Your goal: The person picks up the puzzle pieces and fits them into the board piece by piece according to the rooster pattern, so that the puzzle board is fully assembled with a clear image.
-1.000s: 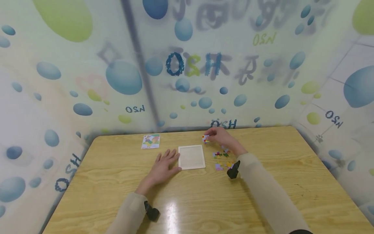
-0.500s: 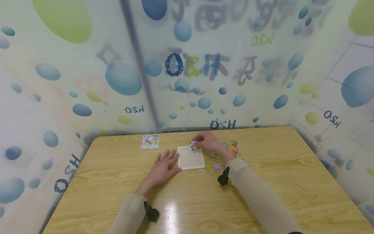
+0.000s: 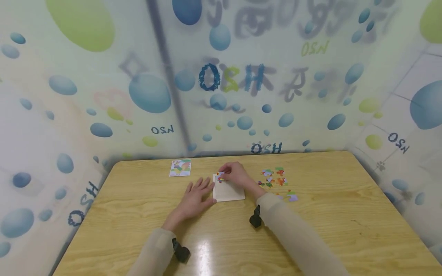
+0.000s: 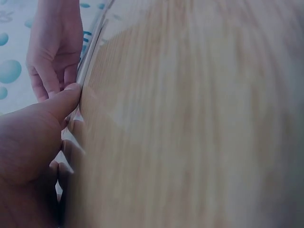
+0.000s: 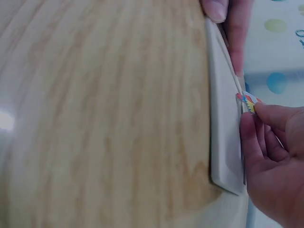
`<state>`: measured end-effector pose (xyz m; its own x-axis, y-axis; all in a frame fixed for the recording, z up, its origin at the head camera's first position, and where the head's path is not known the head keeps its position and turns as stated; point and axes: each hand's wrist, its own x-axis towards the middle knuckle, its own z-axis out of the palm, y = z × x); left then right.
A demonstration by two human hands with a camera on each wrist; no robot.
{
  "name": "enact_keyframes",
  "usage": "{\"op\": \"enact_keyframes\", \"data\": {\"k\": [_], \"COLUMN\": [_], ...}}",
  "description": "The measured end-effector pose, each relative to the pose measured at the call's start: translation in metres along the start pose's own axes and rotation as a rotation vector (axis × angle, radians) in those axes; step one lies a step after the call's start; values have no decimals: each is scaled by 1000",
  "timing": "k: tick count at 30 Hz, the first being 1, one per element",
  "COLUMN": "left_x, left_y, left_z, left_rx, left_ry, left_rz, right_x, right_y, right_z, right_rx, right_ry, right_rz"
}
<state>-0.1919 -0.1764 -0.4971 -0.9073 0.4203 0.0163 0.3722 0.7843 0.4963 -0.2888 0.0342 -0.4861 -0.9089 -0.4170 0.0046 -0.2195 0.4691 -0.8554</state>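
Observation:
My right hand [image 3: 237,175] pinches a small colourful jigsaw piece [image 3: 220,177] between thumb and fingers, at the far left corner of a white square puzzle frame [image 3: 229,200]. In the right wrist view the jigsaw piece [image 5: 249,101] shows at the fingertips, close over the frame [image 5: 223,114]. My left hand [image 3: 194,200] rests on the table with straight, spread fingers, its fingertips and thumb at the frame's left edge. The left wrist view shows the left hand [image 4: 28,137] low along the table, with the right hand [image 4: 56,52] beyond it.
Several loose jigsaw pieces [image 3: 280,181] lie right of the frame, partly behind the right forearm. A square picture card [image 3: 180,168] lies at the back left. The wooden table [image 3: 145,207] meets a patterned wall [image 3: 221,126] at its far edge.
My right hand has carried the jigsaw piece leftward from beyond the frame's right side to its far left corner. More loose pieces have come into sight. My left hand stays at the frame.

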Motion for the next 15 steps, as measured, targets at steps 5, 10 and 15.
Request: {"op": "enact_keyframes", "data": {"k": [5,10,15], "left_x": [0,0,0], "left_y": [0,-2,-3], "left_z": [-1,0,2], "left_rx": [14,28,27], "left_ry": [-4,-16,-16], "left_rz": [12,0,-2], "right_x": [0,-1,-1], "right_y": [-2,-2,-1], "right_z": [6,10,10], "right_rx": [-50,-94,-135], "right_ry": [22,6,-25], "right_rz": [-18,-31,-59]}}
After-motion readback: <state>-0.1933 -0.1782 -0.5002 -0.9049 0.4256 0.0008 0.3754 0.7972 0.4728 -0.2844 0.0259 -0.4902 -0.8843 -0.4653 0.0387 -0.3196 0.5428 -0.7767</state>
